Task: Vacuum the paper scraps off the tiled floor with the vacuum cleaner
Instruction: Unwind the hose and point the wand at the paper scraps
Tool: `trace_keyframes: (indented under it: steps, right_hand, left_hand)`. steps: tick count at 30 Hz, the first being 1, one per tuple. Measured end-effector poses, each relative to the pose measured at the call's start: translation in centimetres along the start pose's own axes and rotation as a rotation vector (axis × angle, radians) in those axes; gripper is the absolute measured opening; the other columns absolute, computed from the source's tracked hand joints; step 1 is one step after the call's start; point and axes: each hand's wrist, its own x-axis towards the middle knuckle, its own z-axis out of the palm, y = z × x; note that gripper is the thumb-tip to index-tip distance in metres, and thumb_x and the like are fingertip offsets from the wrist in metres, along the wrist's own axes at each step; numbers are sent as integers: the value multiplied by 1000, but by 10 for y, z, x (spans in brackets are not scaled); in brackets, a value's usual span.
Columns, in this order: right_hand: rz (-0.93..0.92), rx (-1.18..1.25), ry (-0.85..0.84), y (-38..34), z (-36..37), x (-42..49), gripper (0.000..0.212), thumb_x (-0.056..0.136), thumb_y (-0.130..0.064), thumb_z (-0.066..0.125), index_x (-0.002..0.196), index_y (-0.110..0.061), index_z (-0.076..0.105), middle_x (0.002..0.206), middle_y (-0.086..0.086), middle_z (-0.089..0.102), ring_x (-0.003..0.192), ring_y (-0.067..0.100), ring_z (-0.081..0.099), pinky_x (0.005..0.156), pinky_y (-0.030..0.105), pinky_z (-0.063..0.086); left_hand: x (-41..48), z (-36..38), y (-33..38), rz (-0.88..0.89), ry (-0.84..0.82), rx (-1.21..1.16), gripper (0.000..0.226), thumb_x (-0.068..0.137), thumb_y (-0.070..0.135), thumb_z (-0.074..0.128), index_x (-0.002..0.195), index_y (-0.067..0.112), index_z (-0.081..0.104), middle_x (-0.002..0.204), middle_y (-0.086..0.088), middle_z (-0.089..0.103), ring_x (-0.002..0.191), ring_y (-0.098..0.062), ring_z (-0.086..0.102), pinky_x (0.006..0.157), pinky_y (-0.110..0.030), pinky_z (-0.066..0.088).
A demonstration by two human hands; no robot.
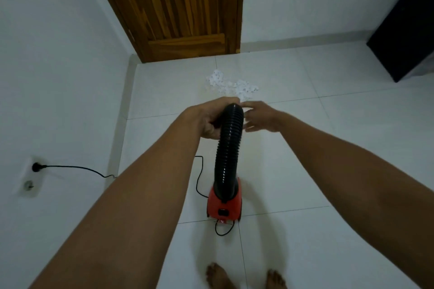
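Black ribbed hose (229,145) rises from the red vacuum cleaner (224,206) (on the tiled floor (328,152)). The left hand (211,119) wraps its fingers round the hose's top; the right hand (263,117) beside it spreads its fingers wide, empty. Paper scraps (231,85) lie beyond, near the door (178,7).

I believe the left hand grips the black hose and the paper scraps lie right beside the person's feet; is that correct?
Not quite: the head view shows the paper scraps lying well ahead of the feet, toward the wooden door. The left hand does grip the black hose.
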Motion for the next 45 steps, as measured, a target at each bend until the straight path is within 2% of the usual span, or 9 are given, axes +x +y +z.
trace_keyframes:
  steps: [2,6,11,18,24,29,33,39,45]
  right_hand:
    - [169,150,14,-28,-7,-5,32,102,-14,55,134,-9,57,107,16,67,72,25,74,70,37,63]
    - [295,14,-62,-62,-5,-5,60,100,-51,55,128,2,57,121,20,65,90,30,70,60,33,60]
    - [391,-117,-111,-71,-12,6,63,96,-41,67,138,2,51,130,20,59,94,30,67,65,38,59]
    - [486,-52,-133,-36,-24,36,90,89,-37,77,152,5,30,141,23,53,111,34,64,71,42,59]
    - [538,-25,-199,18,-53,56,56,94,-14,72,139,8,47,137,21,58,125,32,60,104,41,52]
    - [575,169,-281,48,-89,66,42,96,-6,67,131,8,48,114,24,66,82,31,77,70,44,65]
    - [602,344,-288,76,-108,79,33,97,0,56,129,3,47,117,18,62,100,34,72,83,56,58]
    - [650,266,-181,96,-112,104,46,92,-35,65,121,0,56,99,16,64,84,27,67,89,46,59]
    - [563,142,-106,108,-124,118,46,94,-39,70,115,0,54,96,15,67,84,26,68,98,50,55]
  left_hand:
    - [-3,7,-4,11,46,111,21,88,24,59,88,3,56,72,-9,56,56,-16,58,51,-25,55]
    - [-5,16,-8,14,95,251,20,88,25,61,87,6,56,68,-8,61,50,-16,64,52,-27,56]
    - [8,21,-19,-25,141,373,28,86,30,65,98,6,59,90,-10,65,82,-22,68,70,-33,59]
    - [46,47,-27,-65,164,518,22,88,29,58,98,10,53,97,-10,58,84,-24,61,76,-33,54]
    - [99,74,-35,-244,166,584,38,87,46,62,96,12,51,76,-3,49,54,-11,43,49,-21,39]
    - [143,81,-47,-290,-87,138,59,82,55,70,118,11,56,125,-15,66,102,-28,68,83,-36,58]
    - [173,112,-45,-207,82,202,40,84,45,75,101,11,64,99,-6,74,70,-10,71,38,-13,36]
    - [205,141,-56,-201,150,320,59,72,45,80,112,5,65,96,-10,78,88,-18,75,44,-17,35]
    - [221,145,-75,-214,165,456,60,71,50,83,108,6,67,87,-9,77,57,-11,60,39,-16,35]
